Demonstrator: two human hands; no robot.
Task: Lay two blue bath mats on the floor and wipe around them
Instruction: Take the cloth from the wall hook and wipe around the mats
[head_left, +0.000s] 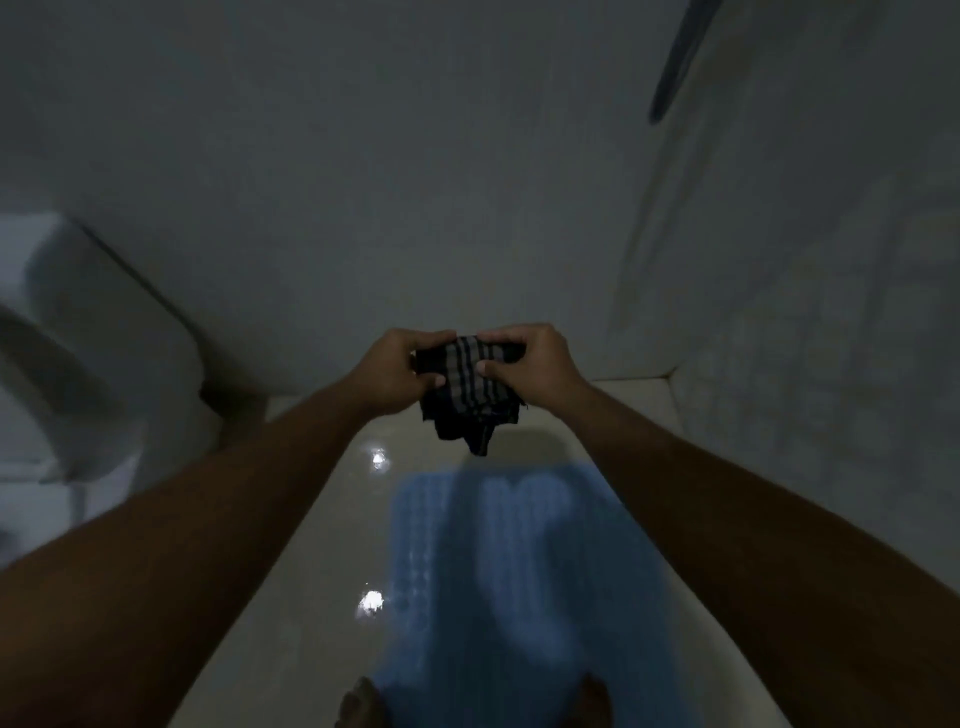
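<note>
1. The wall (363, 156) fills the view beyond the far end of the mat. It is dim and blurred, and I can make out no detail on it.
2. The floor (322, 519) is pale and glossy. It shows as a broad bare strip left of the mat and a much thinner strip on the mat's right, against the side wall.
3. The blue bath mat (519, 571) lies flat on the floor. Its long axis runs from my operator's feet straight away toward the far wall. I see one blue area, and the blur keeps me from telling whether it is one mat or two laid end to end.
4. The toilet (104, 338) stands well left of the mat, beyond the bare strip.
5. The left hand (395, 371) and right hand (530, 364) meet in the air above the mat's far end. Both have their fingers curled and thumbs pressed in, pinching the cloth between them.
6. The cloth (467, 395) is dark with pale stripes. It is bunched, and its loose end hangs down toward the mat without touching it.
7. I judge the laying step done or nearly done and the wiping not yet begun. The floor to be wiped lies below the cloth and off to either side of the mat. The left hand is nearer the wide strip, so I would lower the cloth there, alongside the mat's long edge.
</note>
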